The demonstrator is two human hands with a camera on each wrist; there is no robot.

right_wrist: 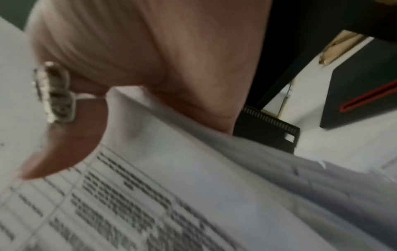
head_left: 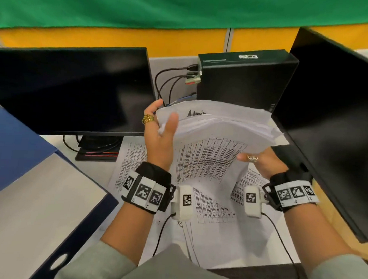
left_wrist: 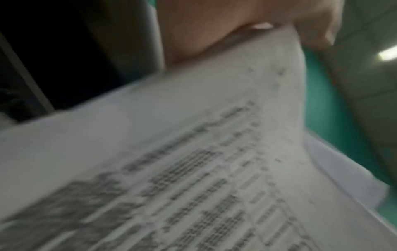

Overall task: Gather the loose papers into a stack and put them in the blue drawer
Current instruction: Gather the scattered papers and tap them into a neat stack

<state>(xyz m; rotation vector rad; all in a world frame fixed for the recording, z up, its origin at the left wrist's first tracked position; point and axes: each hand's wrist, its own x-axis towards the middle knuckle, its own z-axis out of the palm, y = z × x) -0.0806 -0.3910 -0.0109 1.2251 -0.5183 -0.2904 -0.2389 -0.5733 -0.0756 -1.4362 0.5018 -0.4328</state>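
I hold a thick stack of printed papers [head_left: 217,136] upright above the desk, its top bent over toward me. My left hand [head_left: 163,117] grips its left edge, thumb in front and fingers behind. My right hand [head_left: 254,158] pinches the lower right edge, its ringed thumb [right_wrist: 64,135] lying on the printed sheet [right_wrist: 171,186]. The left wrist view is filled by the blurred sheet [left_wrist: 171,152] under my thumb [left_wrist: 204,30]. Loose papers [head_left: 214,206] lie on the desk below. The blue drawer [head_left: 14,140] stands open at the left.
A dark monitor [head_left: 71,88] stands behind the drawer on its stand [head_left: 98,152]. A black computer box [head_left: 245,76] with cables [head_left: 168,81] sits at the back. A second black monitor [head_left: 332,103] closes off the right side.
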